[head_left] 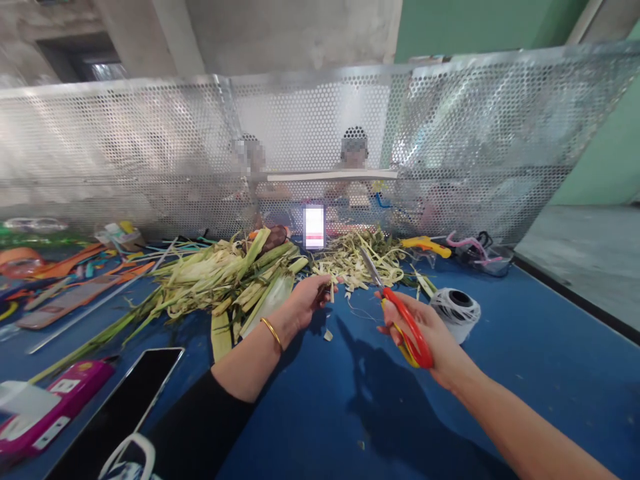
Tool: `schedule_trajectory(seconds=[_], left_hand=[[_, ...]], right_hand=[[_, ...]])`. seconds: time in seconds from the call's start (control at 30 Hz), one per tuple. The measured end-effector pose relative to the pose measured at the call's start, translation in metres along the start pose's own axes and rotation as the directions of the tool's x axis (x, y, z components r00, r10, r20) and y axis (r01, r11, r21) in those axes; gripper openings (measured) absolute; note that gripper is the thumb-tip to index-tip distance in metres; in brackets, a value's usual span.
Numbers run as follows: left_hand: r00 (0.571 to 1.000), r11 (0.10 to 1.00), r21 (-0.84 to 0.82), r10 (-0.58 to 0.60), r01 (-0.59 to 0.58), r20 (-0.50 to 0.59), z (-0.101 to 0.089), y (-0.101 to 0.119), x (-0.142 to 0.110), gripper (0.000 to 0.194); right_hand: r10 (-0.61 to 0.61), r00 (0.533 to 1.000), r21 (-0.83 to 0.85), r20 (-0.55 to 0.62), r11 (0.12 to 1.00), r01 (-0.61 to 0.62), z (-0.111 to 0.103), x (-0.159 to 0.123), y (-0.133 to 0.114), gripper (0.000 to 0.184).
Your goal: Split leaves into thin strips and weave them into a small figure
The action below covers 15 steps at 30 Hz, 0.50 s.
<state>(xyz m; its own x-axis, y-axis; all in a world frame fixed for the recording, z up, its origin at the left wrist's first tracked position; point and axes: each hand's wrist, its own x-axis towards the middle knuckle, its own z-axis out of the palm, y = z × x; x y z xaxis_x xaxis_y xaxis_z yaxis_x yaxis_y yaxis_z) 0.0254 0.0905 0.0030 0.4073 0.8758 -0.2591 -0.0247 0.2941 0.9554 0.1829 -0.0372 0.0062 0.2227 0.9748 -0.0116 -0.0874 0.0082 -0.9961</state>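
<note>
My left hand (311, 298), with a gold bangle at the wrist, pinches a small piece of pale plant strip (333, 291) over the blue table. In my right hand (425, 330) is a pair of scissors (400, 317) with red and yellow handles, its blades pointing up and away to the left. The blade tips lie to the right of the pinched strip, apart from it. Behind both hands spreads a heap of cut pale-green shreds (383, 260). Long green and yellowed stalks and leaves (215, 273) are piled left of my left hand.
A spool of white string (455, 313) stands beside my right hand. At left lie a black-screened phone (130, 393), a magenta device (65, 400), a metal ruler (95, 307) and orange tools. A yellow-handled cutter (427, 246) lies behind. Perforated metal panels (310, 120) border the table; two people sit beyond.
</note>
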Motion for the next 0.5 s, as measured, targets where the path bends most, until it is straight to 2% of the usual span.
schedule_trajectory(seconds=[0.13, 0.2, 0.37, 0.43, 0.5], left_hand=[[0.998, 0.998, 0.015, 0.064, -0.064, 0.014, -0.001, 0.005, -0.007, 0.013], [0.996, 0.996, 0.012, 0.083, -0.083, 0.018, 0.000, 0.006, -0.010, 0.016], [0.994, 0.996, -0.085, 0.036, -0.028, 0.101, 0.013, 0.003, -0.022, 0.019], [0.990, 0.994, -0.108, 0.023, -0.008, 0.139, 0.022, -0.001, -0.027, 0.020], [0.986, 0.996, -0.091, 0.032, -0.017, 0.164, 0.029, -0.003, -0.031, 0.019]], right_hand=[[-0.143, 0.988, -0.099, 0.051, 0.984, 0.148, -0.018, -0.009, -0.003, 0.061], [-0.133, 0.991, -0.127, 0.028, 0.983, 0.135, -0.026, -0.013, 0.001, 0.063], [-0.124, 0.977, -0.177, -0.176, 0.980, 0.092, -0.034, -0.013, 0.011, 0.054], [-0.124, 0.976, -0.149, -0.182, 0.984, 0.097, -0.035, -0.011, 0.012, 0.052], [-0.089, 0.990, -0.174, -0.113, 0.982, 0.069, -0.039, -0.010, 0.012, 0.053]])
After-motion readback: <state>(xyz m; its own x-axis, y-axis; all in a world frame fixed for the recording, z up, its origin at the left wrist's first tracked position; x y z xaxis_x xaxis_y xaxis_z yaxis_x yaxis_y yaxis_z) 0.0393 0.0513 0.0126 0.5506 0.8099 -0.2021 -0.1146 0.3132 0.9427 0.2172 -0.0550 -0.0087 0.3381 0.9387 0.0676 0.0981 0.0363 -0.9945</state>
